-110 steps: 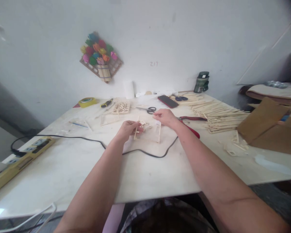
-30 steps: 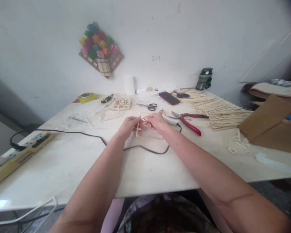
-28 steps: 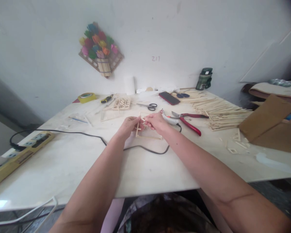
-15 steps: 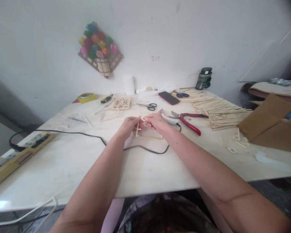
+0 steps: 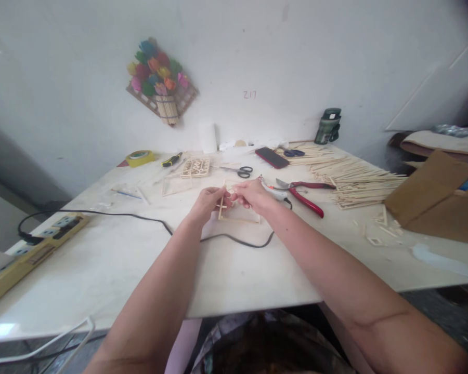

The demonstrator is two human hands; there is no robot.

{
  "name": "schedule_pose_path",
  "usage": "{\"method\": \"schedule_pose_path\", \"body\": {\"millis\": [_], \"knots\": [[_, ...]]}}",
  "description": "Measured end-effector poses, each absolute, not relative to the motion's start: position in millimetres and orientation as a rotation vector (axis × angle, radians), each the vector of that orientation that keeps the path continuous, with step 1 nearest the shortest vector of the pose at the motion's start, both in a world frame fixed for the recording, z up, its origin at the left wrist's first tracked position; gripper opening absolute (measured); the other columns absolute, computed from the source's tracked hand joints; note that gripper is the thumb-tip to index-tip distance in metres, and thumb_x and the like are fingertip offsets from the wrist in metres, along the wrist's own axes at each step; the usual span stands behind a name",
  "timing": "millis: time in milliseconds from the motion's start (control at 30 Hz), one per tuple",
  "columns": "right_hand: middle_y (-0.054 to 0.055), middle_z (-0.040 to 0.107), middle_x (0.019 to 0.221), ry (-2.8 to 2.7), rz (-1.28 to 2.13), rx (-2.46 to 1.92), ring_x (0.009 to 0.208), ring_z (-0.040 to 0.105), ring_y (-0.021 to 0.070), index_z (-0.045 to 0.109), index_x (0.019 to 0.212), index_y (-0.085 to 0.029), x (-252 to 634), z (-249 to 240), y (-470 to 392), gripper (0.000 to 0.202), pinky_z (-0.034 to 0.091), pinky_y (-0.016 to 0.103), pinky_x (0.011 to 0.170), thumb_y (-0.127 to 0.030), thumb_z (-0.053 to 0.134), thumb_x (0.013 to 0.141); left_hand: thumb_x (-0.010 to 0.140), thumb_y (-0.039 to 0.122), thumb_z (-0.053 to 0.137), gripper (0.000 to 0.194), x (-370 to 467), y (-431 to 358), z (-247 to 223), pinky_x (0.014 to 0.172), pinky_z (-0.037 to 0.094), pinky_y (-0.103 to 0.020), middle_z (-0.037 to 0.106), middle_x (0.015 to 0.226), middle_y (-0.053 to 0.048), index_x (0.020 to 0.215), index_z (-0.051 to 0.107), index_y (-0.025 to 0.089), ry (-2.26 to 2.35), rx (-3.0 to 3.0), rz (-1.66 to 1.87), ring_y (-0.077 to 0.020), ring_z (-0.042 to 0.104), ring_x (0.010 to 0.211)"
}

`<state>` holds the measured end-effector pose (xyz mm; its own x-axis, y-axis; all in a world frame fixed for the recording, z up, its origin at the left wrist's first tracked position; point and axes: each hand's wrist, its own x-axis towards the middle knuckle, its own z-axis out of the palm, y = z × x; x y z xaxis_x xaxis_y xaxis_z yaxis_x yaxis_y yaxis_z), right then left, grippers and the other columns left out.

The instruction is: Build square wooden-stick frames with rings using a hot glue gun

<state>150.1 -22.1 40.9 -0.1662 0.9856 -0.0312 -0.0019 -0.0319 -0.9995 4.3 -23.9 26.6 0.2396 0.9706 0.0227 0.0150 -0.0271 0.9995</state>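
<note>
Frame (image 5: 239, 221) of thin, pale wooden sticks, squared at its corners, sits between the two hands near the middle of the desk (image 5: 234, 275). The left hand (image 5: 211, 201) pinches its left side, fingers closed. The right hand (image 5: 249, 194) has thumb and fingers drawn together at small pale pieces by the left fingertips; exactly what it grips is too small to tell. Just beyond lie black-handled scissors (image 5: 244, 171) and a latticed stick panel (image 5: 195, 167). To the right are a white glue gun (image 5: 273, 193), partly behind the right hand, and red-handled pruners (image 5: 306, 197) with open blades. A black cord (image 5: 242, 241) curves across the smooth, whitish desk. Loose, slender sticks (image 5: 362, 182) spread beside a creased brown cardboard box (image 5: 432, 200). On the plain pale wall (image 5: 257, 52) hangs a bouquet (image 5: 159, 78) of bright, many-coloured flowers.
</note>
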Motion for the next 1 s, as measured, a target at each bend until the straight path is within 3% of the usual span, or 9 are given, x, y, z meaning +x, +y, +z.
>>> {"method": "schedule_pose_path", "body": {"millis": [367,500,700,1000], "knots": [[0.001,0.06,0.056,-1.475,0.95,-1.355,0.033,0.042,0.0051,0.06,0.068,-0.013,161,50,-18,0.006,0.028,0.016,0.027,-0.012,0.055,0.07,0.067,0.049,0.059,0.038,4,-25,30,0.051,0.044,-0.025,0.06,0.057,-0.005,0.07,0.058,0.012,1.065,1.315,1.091,-0.0121,0.054,0.05],[0.001,0.056,0.05,-1.428,1.081,-1.326,0.031,0.037,0.003,0.057,0.06,-0.012,157,50,-22,0.015,0.024,0.016,0.028,-0.012,0.051,0.073,0.066,0.053,0.058,0.042,3,-22,25,0.054,0.046,-0.026,0.06,0.058,-0.005,0.073,0.059,0.012,1.041,1.326,1.113,-0.013,0.056,0.052],[-0.001,0.056,0.046,-1.286,1.28,-1.263,0.029,0.034,0.0023,0.054,0.063,-0.012,150,51,-28,0.014,0.017,0.016,0.027,-0.013,0.051,0.076,0.064,0.056,0.058,0.045,5,-22,25,0.056,0.046,-0.026,0.062,0.06,-0.007,0.073,0.06,0.012,1.077,1.322,1.148,-0.0132,0.056,0.054],[-0.001,0.056,0.045,-1.199,1.304,-1.215,0.027,0.033,0.002,0.051,0.059,-0.012,144,44,-27,0.02,0.018,0.016,0.026,-0.012,0.049,0.079,0.062,0.056,0.06,0.045,7,-22,25,0.058,0.045,-0.027,0.064,0.064,-0.007,0.074,0.062,0.012,1.061,1.335,1.131,-0.0137,0.057,0.057]]}}
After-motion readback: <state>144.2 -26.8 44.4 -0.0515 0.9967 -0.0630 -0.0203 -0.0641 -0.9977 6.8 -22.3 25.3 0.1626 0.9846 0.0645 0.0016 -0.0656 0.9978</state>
